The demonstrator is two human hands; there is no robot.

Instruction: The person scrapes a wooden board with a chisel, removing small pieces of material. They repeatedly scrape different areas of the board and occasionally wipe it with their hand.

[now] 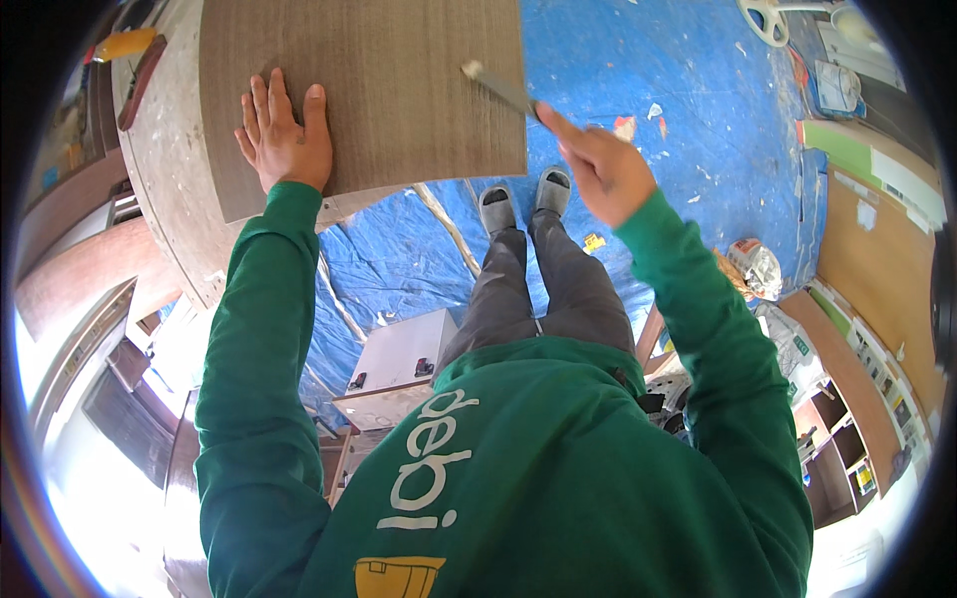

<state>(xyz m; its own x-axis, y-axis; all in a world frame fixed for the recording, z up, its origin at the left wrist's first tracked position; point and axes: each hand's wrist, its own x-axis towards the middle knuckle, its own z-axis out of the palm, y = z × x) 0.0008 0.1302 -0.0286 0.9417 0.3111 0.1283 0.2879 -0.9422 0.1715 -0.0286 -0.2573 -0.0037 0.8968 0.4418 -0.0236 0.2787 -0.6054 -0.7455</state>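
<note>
A brown wood-grain panel (399, 90) lies on a worn worktable (179, 189), its right part reaching out over the blue sheet. My left hand (288, 137) rests flat on the panel near its left side, fingers spread, holding nothing. In my right hand (608, 169), just past the panel's right edge, is a narrow flat-bladed grey tool (503, 92). The index finger stretches along it while the other fingers curl closed. A pale blob sits on the tool's tip, which is over the panel; whether it touches the surface I cannot tell.
A creased blue sheet (698, 140) with scraps covers the floor under my slippered feet. A white cabinet box (404, 349) stands near my legs. Farther left are an orange-handled tool (125, 45) and a dark red strip (143, 85). Open shelving (842, 448) is at the right.
</note>
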